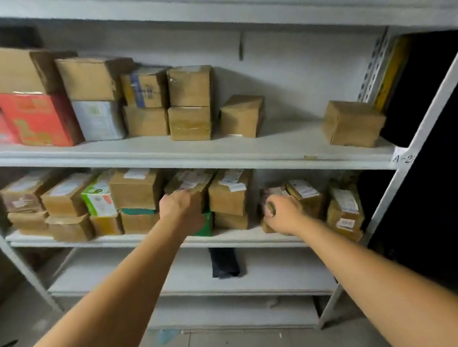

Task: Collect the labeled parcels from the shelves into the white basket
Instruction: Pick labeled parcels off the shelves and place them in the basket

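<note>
Below-left of the A-2 tag (pixel 401 158), one shelf board down: row of labeled parcels (pixel 230 193), mostly brown cartons with white stickers on top, stacked two high. Left hand (pixel 180 206) is the one farther from the tag, fingers curled over the top front edge of the centre parcel (pixel 193 181), which rests on a green box (pixel 206 226). Right hand (pixel 282 213) is nearer the tag, fist closed round a small parcel (pixel 271 193) at the board's front lip; frame is blurred, so exact finger contact is unclear. More stickered cartons (pixel 344 208) stand between that hand and the tag's post. Level with the tag, just left of it: lone plain carton (pixel 353 122). Further left on that board: stacked brown cartons (pixel 190 103) and red boxes (pixel 37 119). Well below the tag, a black bundle (pixel 224 263) lies on the next board down.
</note>
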